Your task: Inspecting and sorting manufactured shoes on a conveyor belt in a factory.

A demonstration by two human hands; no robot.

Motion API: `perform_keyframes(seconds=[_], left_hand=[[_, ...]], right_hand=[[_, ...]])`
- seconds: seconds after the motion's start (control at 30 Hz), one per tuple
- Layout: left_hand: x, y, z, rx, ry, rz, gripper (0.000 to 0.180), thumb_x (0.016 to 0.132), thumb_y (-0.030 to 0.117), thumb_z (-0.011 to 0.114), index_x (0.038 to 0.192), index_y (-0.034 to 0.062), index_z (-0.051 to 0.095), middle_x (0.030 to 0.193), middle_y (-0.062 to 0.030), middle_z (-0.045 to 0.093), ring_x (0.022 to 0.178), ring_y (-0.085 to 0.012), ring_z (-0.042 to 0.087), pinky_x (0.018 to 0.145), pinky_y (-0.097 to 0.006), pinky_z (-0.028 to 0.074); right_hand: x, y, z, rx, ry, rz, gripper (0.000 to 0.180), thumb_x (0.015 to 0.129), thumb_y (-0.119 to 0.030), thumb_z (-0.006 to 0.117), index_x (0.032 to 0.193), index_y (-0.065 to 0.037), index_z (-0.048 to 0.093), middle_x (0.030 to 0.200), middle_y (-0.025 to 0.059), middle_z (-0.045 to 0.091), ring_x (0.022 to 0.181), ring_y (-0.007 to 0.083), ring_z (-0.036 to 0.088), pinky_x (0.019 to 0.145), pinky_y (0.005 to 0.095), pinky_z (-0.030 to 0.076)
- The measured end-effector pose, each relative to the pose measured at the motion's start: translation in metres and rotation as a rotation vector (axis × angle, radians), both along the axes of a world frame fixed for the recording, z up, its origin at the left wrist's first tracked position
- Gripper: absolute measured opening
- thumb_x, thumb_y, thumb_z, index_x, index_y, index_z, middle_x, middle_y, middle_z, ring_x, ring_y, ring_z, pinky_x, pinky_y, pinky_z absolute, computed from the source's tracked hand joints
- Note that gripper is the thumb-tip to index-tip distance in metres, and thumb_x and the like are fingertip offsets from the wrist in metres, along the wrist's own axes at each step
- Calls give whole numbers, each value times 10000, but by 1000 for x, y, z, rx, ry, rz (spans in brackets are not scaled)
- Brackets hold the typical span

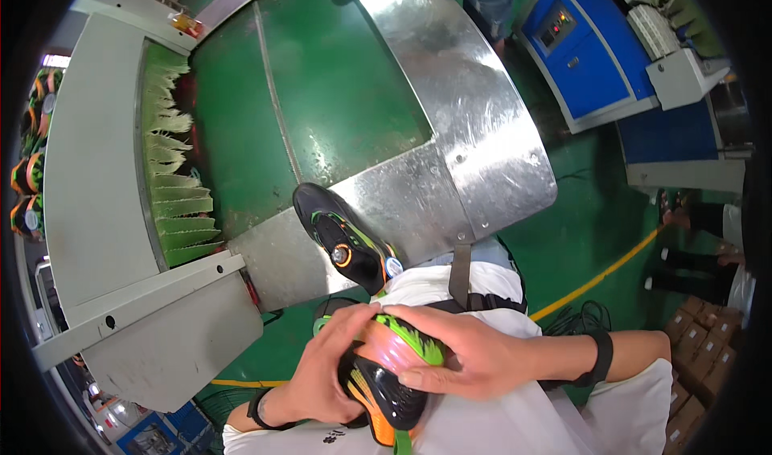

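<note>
Both my hands hold a black, orange and green sports shoe (392,379) close to my chest. My left hand (326,370) wraps its near side from the left. My right hand (466,354) lies over its top from the right, and a black band sits on that wrist. A second black shoe (346,238) with green trim and a round dial fastener rests on the metal edge plate (450,166) of the green conveyor belt (322,93), just beyond my hands.
A grey tunnel housing (96,182) with green fringe curtain strips (177,190) covers the belt at left. More shoes (32,174) are stacked at the far left. A blue machine (587,61) stands at upper right. Cardboard boxes (700,342) and another person's legs (691,238) are at right.
</note>
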State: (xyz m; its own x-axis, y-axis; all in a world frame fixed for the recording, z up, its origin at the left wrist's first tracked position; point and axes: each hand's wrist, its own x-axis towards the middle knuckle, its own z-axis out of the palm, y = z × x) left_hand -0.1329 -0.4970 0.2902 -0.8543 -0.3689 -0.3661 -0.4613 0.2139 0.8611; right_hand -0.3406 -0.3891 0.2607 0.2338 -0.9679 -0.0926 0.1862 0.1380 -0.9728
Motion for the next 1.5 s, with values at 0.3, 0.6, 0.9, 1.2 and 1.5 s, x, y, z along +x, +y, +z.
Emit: perform_keyframes(seconds=[0.3,0.6,0.9,1.2,1.5], left_hand=[[8,18,-18,441,221,448,1157,544,245,882,1450,-56,229,1321,-179,483,1204,-243,502,1043,-353,367],[-22,-15,12,379,201,753,873,787,187,780,1457,17,248,1276,-188,557,1134,-256,589,978,-376,469],[-31,-63,-28,575,147,835,607,891,173,648,1407,37,358,1331,-173,511,1198,-268,544,1012,-397,453],[-19,-66,-56,915,455,926,484,917,136,594,1359,33,429,1271,-137,554,1140,-233,580,973,-364,488],[0,-49,-80,810,423,813,649,859,114,680,1421,47,362,1382,-103,472,1201,-205,541,1037,-354,441]], right_hand=[[2,-11,7,44,165,-57,619,884,-306,665,1324,58,428,1124,249,609,974,385,633,838,390,507],[-37,-83,35,-295,289,67,608,910,-434,603,1246,55,474,984,224,623,876,390,610,764,422,494],[-27,-113,39,-271,68,86,331,959,-344,547,1103,-49,582,966,113,655,846,270,636,800,331,496],[-19,-136,30,-140,31,78,326,953,-296,565,1155,-41,554,1005,120,653,878,227,621,810,313,473],[-41,-129,24,-429,84,268,616,917,-320,597,1368,12,341,1348,202,457,1199,340,496,1012,414,386]])
